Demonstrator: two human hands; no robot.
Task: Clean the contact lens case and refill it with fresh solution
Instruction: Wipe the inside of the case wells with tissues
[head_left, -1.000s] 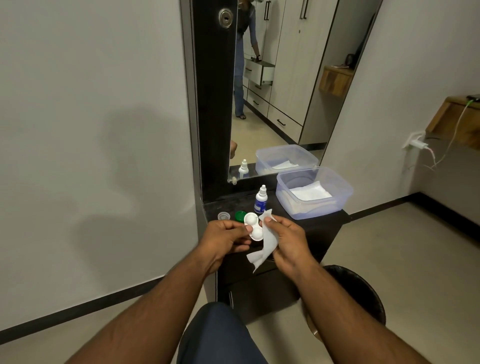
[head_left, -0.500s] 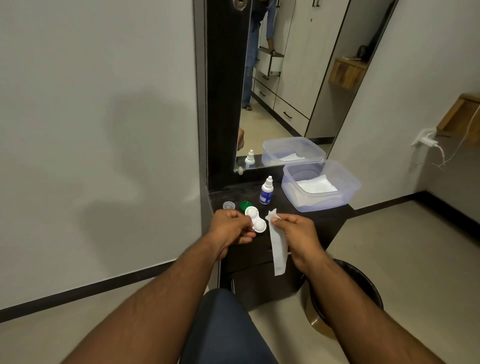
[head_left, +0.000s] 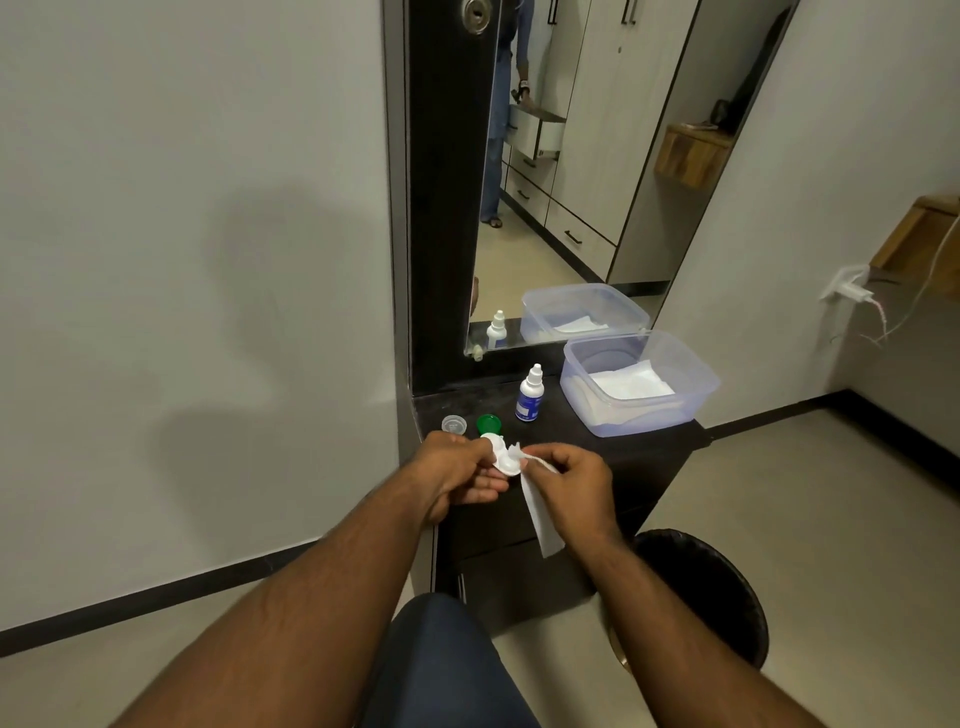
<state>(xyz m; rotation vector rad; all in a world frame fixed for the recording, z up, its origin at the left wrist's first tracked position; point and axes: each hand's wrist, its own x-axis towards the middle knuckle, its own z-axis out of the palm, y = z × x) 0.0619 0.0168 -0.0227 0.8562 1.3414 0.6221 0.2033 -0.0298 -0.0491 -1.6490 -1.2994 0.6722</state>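
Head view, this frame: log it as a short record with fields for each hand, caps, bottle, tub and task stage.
left hand: left hand holds the white lens case
right hand: right hand pinches a tissue, its tip at the case
caps: green cap and clear cap lie on the dark cabinet top
bottle: solution bottle upright, capped
tub: plastic tub holds tissues
stage: wiping; not yet refilled

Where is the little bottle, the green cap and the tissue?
little bottle (head_left: 529, 397), head view, on its blue label.
green cap (head_left: 488, 424), head view, on its top.
tissue (head_left: 540, 519), head view, on the strip hanging below the right hand.
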